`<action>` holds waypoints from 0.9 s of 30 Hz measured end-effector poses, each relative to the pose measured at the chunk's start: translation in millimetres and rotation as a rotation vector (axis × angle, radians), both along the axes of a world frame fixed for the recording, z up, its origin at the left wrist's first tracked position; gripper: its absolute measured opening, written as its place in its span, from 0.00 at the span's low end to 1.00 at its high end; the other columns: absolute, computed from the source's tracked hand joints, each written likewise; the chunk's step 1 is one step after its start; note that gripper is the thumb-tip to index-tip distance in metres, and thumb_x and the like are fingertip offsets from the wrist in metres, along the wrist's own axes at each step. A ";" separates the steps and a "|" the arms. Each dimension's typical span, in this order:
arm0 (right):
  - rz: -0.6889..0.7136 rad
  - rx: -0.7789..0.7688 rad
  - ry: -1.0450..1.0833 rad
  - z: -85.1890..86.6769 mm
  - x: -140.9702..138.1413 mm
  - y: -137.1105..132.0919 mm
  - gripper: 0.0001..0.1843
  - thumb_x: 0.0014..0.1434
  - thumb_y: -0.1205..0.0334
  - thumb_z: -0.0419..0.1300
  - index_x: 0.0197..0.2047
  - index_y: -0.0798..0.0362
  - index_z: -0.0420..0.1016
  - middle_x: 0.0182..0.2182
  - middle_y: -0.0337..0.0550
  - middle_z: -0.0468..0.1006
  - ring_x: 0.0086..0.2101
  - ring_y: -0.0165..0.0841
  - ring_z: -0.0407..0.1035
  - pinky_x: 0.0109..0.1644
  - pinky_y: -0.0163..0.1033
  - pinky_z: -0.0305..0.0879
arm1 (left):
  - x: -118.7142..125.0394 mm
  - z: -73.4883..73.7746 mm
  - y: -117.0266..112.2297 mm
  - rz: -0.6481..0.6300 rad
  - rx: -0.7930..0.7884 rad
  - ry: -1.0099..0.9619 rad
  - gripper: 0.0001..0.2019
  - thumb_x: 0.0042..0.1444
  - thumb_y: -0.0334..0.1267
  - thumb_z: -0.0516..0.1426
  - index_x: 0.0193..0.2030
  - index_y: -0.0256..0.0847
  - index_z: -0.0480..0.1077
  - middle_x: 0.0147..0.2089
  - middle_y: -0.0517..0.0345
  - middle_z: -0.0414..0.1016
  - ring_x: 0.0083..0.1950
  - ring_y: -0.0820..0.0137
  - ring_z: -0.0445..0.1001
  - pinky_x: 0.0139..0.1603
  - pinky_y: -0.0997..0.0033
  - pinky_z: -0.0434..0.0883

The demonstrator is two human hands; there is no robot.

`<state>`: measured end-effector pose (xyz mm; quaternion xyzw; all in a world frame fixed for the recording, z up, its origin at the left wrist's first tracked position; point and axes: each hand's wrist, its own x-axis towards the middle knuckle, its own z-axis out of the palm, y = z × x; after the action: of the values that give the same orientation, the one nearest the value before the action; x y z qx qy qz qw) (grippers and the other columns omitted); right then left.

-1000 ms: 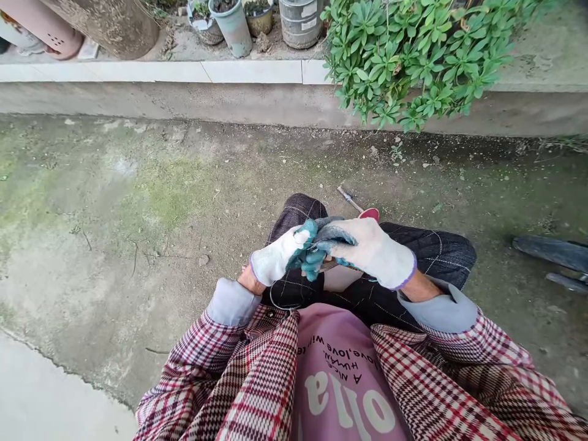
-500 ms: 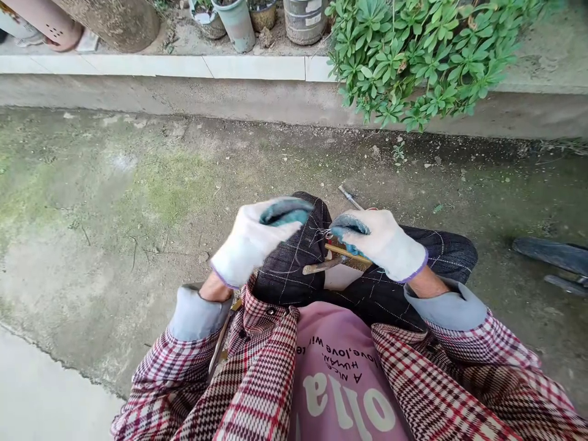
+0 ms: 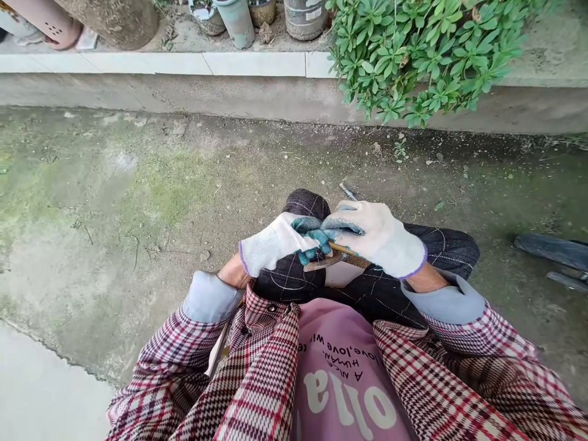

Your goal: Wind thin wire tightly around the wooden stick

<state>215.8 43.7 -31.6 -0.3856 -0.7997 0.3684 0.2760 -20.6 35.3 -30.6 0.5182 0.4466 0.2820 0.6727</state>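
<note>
My left hand (image 3: 287, 242), in a white glove with green-blue coated fingers, is closed, its fingertips against those of my right hand. My right hand (image 3: 374, 239), gloved alike, is also closed, with thumb and fingers pinched. Half a second ago thin pale strands stuck out of its pinch; the fingers now hide most of whatever is between the hands. Just below them a yellowish stick (image 3: 343, 248) and a brown wooden piece (image 3: 319, 264) with a small metal part lie over my lap. A greyish rod (image 3: 348, 191) pokes out beyond my right hand.
My knees in dark checked trousers (image 3: 441, 248) are bent beneath the hands. Ahead runs a low ledge (image 3: 252, 64) with several pots and a leafy green bush (image 3: 422, 55). Mossy concrete ground (image 3: 151, 177) surrounds me. A dark wheel-like object (image 3: 551, 250) stands at the right.
My left hand has moved right and turned, closing its fingers against the right hand's fingertips. The right hand has stayed nearly in place, and the strands are now mostly hidden.
</note>
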 end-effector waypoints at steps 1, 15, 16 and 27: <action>-0.056 -0.043 0.065 -0.4 -2.7 0.6 0.07 0.64 0.61 0.66 0.39 0.49 0.88 0.39 0.44 0.86 0.41 0.39 0.80 0.50 0.46 0.75 | 2.1 1.0 1.6 -0.016 -0.008 -0.020 0.18 0.47 0.52 0.77 0.33 0.41 0.82 0.39 0.48 0.87 0.51 0.53 0.86 0.52 0.55 0.84; -0.237 -1.084 0.673 -42.7 -46.1 -35.8 0.27 0.48 0.40 0.79 0.36 0.52 0.75 0.21 0.32 0.73 0.18 0.26 0.63 0.20 0.33 0.66 | 13.1 0.7 9.0 0.250 -0.004 0.047 0.17 0.48 0.47 0.75 0.36 0.36 0.83 0.39 0.52 0.87 0.40 0.65 0.83 0.43 0.68 0.81; -0.239 -1.080 0.654 -42.3 -48.6 -36.3 0.27 0.48 0.40 0.79 0.33 0.51 0.74 0.20 0.32 0.71 0.18 0.25 0.62 0.20 0.33 0.65 | 13.3 -1.6 8.8 0.242 0.009 0.076 0.16 0.49 0.47 0.74 0.37 0.36 0.84 0.40 0.51 0.88 0.41 0.64 0.83 0.43 0.68 0.81; -0.212 -0.275 -0.041 -36.2 -9.8 -34.7 0.11 0.68 0.57 0.58 0.41 0.51 0.81 0.36 0.47 0.86 0.36 0.41 0.79 0.41 0.43 0.70 | -6.4 -24.3 -0.3 0.075 0.058 0.306 0.05 0.53 0.40 0.72 0.30 0.46 0.82 0.29 0.62 0.83 0.36 0.64 0.80 0.37 0.65 0.78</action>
<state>206.0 9.0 -67.8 -0.5090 -0.7022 0.4352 0.2417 -27.0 35.0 -54.9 0.5573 0.5546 0.2377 0.5703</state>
